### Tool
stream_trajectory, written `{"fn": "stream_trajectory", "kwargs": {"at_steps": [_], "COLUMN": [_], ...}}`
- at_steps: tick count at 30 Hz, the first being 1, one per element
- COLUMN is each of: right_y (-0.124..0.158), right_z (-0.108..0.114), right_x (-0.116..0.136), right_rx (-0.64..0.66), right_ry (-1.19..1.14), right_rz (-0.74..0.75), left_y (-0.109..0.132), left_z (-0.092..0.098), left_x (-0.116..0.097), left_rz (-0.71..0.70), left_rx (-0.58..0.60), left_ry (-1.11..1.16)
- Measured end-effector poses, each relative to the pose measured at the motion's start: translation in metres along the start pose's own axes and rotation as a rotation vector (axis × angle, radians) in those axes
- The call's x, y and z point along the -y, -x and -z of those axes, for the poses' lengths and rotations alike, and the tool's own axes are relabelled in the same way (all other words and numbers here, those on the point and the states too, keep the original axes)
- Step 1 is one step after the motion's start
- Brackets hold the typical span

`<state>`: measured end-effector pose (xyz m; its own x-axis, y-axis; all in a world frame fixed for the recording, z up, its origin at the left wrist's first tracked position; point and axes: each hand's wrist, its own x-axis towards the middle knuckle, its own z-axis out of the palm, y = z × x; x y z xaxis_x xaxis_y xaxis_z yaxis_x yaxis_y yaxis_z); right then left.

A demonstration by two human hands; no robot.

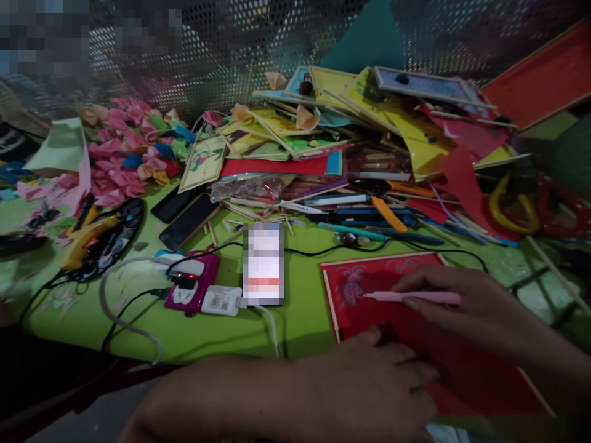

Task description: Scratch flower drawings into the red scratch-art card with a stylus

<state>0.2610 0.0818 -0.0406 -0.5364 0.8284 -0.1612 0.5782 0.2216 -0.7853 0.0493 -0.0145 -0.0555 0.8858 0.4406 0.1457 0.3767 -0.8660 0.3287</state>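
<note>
A pink pen [383, 296] is pinched between the thumb and fingers of my right hand [475, 301]. Its tip meets, or hovers just over, a drawing of a round-bodied figure [351, 288] on a red sheet [480, 378]. Pale wooden strips edge that sheet, and fainter lines of a second drawing show near its top, partly behind my right hand. Across the sheet's lower left lies my left hand [373, 381], palm down with fingers spread, holding nothing.
Left of the sheet are a lit phone [263, 264] and a purple power strip [203, 277] with cables. A glue gun [90, 240], paper flowers [124, 154], dark phones [190, 223], pens and framed pictures [286, 129] crowd the back. Scissors [512, 209] lie at right.
</note>
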Motion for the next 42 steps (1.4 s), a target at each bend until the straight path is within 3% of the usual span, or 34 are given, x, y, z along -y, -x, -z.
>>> {"fn": "stream_trajectory", "kwargs": {"at_steps": [32, 42], "right_y": [-0.001, -0.002], "right_z": [-0.002, -0.001], "right_x": [0.001, -0.019], "right_rx": [-0.008, 0.053], "right_ry": [0.002, 0.053], "right_rz": [0.009, 0.077], "left_y": [0.001, 0.001], "left_z": [-0.002, -0.005], "left_x": [0.000, -0.001], "left_rz": [-0.003, -0.002], "left_rx": [-0.012, -0.023], "left_ry": [0.002, -0.009]}}
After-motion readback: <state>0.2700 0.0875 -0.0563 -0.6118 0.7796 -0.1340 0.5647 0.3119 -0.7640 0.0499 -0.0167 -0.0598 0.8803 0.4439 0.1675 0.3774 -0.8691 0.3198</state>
